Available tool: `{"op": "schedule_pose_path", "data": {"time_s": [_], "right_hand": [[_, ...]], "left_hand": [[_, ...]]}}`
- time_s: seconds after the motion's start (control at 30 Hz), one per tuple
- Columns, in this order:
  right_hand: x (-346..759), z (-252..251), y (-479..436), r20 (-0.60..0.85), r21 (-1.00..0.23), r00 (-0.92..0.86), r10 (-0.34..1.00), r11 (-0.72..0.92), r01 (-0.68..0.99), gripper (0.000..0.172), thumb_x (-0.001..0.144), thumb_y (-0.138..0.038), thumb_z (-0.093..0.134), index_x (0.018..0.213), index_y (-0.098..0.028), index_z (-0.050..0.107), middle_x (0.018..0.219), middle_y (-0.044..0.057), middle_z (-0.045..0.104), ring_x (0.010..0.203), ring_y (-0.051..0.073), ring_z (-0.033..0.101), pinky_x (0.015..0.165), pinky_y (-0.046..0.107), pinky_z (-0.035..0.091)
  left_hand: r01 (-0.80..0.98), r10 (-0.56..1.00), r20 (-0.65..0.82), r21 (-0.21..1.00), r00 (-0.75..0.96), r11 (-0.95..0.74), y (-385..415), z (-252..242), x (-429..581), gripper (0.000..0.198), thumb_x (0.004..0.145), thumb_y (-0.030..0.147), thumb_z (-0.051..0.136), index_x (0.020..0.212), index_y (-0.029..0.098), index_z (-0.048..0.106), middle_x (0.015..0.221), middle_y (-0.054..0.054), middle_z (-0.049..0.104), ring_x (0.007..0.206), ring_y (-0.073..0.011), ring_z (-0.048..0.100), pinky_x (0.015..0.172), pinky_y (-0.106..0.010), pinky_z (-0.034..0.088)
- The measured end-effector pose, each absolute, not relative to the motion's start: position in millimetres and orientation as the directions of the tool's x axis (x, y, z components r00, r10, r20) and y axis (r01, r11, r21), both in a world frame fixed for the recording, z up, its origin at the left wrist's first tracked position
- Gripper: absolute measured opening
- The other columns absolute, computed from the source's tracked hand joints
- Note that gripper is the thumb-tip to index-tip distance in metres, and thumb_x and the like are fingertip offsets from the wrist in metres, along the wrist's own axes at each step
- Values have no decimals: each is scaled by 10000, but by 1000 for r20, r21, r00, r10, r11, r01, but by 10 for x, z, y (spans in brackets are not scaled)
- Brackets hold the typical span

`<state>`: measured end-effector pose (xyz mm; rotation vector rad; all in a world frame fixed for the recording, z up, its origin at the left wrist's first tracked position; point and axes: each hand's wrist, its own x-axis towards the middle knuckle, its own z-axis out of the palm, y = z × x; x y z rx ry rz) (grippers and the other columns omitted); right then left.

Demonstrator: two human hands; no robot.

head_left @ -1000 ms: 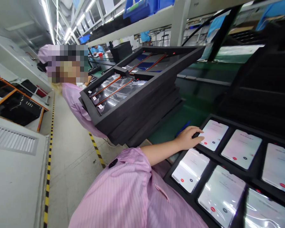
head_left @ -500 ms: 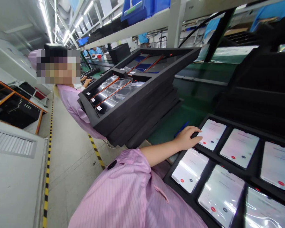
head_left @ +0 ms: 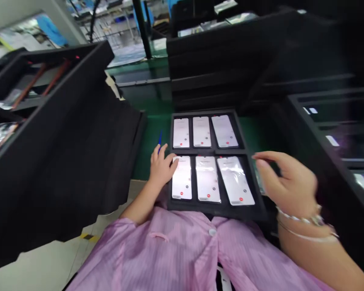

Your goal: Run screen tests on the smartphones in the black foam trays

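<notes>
A black foam tray (head_left: 214, 208) lies in front of me, holding several phones in two rows. Their screens are lit white with red round icons. My left hand (head_left: 163, 165) is open at the tray's left edge, fingers spread, thumb over the upper left corner of the near-left phone (head_left: 182, 178). My right hand (head_left: 291, 186), slightly blurred, is just right of the tray near the near-right phone (head_left: 235, 180). Its thumb and index fingertips come close together in a pinch; what lies between them, if anything, I cannot make out. A blue pen-like stick (head_left: 160, 138) is beyond my left fingers.
A tall stack of black trays (head_left: 87, 133) stands on the left, with phones in its top tray. More black trays (head_left: 212, 81) are piled behind the tray. Dark trays (head_left: 327, 121) with phones line the right side. The bench surface (head_left: 151, 161) is green.
My view has swung right and down, so the phone tray is now central. My right hand has come into view. My left hand shows beside the near row instead of the far-left phone.
</notes>
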<state>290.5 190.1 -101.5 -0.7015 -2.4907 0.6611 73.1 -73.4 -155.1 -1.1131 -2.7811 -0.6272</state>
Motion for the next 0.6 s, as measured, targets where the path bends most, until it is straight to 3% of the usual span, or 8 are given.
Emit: {"op": "schedule_pose_path", "data": {"time_s": [0.07, 0.13, 0.27, 0.37, 0.5, 0.6], "right_hand": [[2910, -1167, 1963, 200, -590, -786, 585, 712, 380, 372, 1008, -479, 504, 1159, -184, 672, 1089, 137, 724, 986, 257, 695, 907, 430, 574], [2847, -1314, 2014, 49, -593, -828, 559, 683, 426, 446, 963, -497, 516, 1226, -166, 655, 1138, 159, 727, 978, 290, 700, 850, 437, 579], [2713, -1431, 2007, -100, -434, -855, 508, 751, 497, 622, 970, -523, 484, 1389, -72, 574, 1220, 226, 688, 1130, 371, 641, 921, 498, 546], [2658, -1374, 1928, -144, -321, -853, 501, 792, 519, 680, 979, -518, 475, 1446, -27, 529, 1165, 249, 693, 1165, 417, 601, 918, 513, 534], [2618, -1285, 1863, -186, -301, -841, 508, 785, 541, 695, 985, -505, 467, 1494, -33, 493, 1161, 234, 698, 1178, 436, 565, 937, 520, 514], [2613, -1258, 1881, -225, -353, -835, 502, 757, 550, 691, 981, -506, 480, 1509, -60, 490, 1195, 204, 700, 1229, 437, 529, 970, 521, 499]], "left_hand": [[700, 673, 193, 235, -714, 675, -672, -1492, 739, 312, 994, 453, 603, 1156, 234, 755, 1581, -116, 497, 1548, -393, 314, 1225, -612, 359], [707, 685, 178, 222, -706, 671, -623, -1460, 742, 324, 984, 472, 615, 1118, 212, 753, 1553, -122, 529, 1538, -395, 334, 1224, -605, 370], [701, 681, 174, 257, -711, 666, -582, -1497, 736, 273, 971, 450, 630, 1017, 212, 754, 1479, -108, 588, 1524, -384, 357, 1218, -590, 394], [704, 687, 168, 264, -707, 659, -600, -1508, 724, 297, 969, 458, 631, 1077, 212, 758, 1529, -118, 541, 1540, -400, 322, 1235, -620, 358], [692, 707, 156, 431, -690, 579, -724, -1321, 728, 320, 954, 457, 642, 1160, 225, 723, 1555, -108, 503, 1573, -366, 272, 1264, -560, 344], [645, 809, 97, 661, -580, 383, -894, -1101, 834, 426, 956, 451, 618, 1349, 286, 601, 1488, -80, 573, 1451, -291, 494, 1179, -481, 482]]}}
